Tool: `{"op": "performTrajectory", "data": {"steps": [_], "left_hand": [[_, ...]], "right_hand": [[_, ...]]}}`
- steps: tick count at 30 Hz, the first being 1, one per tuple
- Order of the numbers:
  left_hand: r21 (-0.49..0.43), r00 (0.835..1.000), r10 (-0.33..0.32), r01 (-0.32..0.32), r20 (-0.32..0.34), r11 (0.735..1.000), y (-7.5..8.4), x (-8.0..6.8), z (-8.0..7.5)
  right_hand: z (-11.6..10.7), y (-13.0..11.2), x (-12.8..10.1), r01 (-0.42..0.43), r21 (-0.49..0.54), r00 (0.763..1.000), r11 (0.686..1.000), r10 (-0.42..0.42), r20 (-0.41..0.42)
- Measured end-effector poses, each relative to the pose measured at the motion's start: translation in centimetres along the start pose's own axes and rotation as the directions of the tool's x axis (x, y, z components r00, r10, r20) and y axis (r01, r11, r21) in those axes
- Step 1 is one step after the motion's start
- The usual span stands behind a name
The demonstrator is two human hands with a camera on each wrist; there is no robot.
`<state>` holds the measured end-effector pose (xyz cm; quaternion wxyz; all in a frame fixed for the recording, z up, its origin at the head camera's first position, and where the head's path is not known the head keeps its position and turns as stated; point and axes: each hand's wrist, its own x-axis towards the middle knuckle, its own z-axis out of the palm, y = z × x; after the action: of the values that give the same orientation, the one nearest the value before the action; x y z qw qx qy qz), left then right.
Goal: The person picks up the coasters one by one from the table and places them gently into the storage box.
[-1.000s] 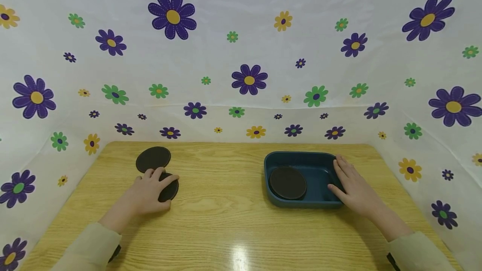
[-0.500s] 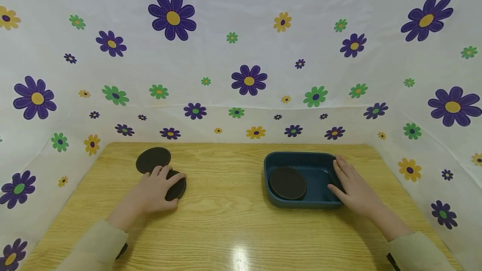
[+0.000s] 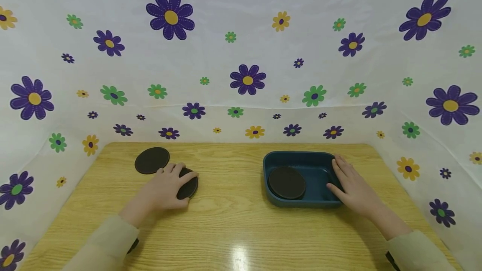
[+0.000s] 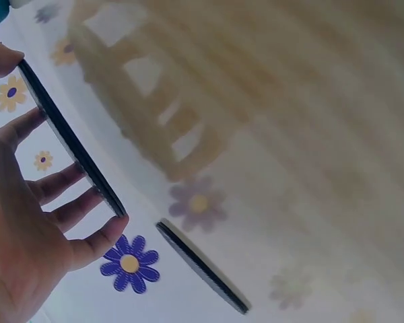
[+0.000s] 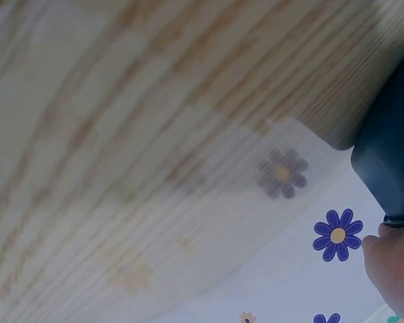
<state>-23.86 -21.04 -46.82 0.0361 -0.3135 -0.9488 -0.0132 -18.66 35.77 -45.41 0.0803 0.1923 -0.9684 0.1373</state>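
In the head view my left hand (image 3: 169, 187) holds a round black coaster (image 3: 189, 186) by its rim, with fingers and thumb spread around the edge. The left wrist view shows this coaster (image 4: 74, 138) edge-on between the fingertips, lifted off the table. A second black coaster (image 3: 152, 160) lies flat behind the left hand. My right hand (image 3: 355, 191) rests on the right end of a dark blue rectangular container (image 3: 320, 172), its fingers fairly straight over the rim. Inside the container, at its left end, sits another black coaster (image 3: 287, 183). The right wrist view catches the container's side (image 5: 387, 148) and part of the hand.
A wooden table (image 3: 226, 221) with a glossy surface lies under everything. White cloth (image 3: 211, 53) printed with flowers stands along the back and both sides. Bare tabletop lies between the left hand and the container.
My left hand has moved to the right with the coaster it holds, away from the coaster lying flat. The right hand and the container have stayed in place.
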Motion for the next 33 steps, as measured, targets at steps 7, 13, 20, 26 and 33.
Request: {"op": "performTrajectory", "data": {"steps": [7,13,20,26,33], "left_hand": [[-0.003,0.999,0.027,-0.027,0.027,1.000,1.0,1.7,-0.8],[0.008,0.997,0.054,-0.054,0.056,0.999,2.0,3.2,-1.6],[0.039,0.994,0.100,-0.102,0.040,0.994,3.2,5.0,-2.4],[0.063,0.990,0.120,-0.124,0.073,0.990,4.5,6.5,-3.4],[0.058,0.984,0.156,-0.161,0.083,0.985,6.3,8.2,-4.0]], "right_hand": [[0.0,0.0,0.1,-0.017,0.011,1.000,1.000,0.017,0.021],[0.0,-0.1,0.1,-0.009,0.002,1.000,1.000,0.009,0.013],[-0.2,-0.2,0.2,-0.027,0.006,0.999,1.000,0.027,0.036],[-0.3,-0.4,0.2,-0.030,0.006,0.999,1.000,0.030,0.038],[-0.2,-0.3,0.1,-0.029,0.005,0.999,1.000,0.029,0.032]]}}
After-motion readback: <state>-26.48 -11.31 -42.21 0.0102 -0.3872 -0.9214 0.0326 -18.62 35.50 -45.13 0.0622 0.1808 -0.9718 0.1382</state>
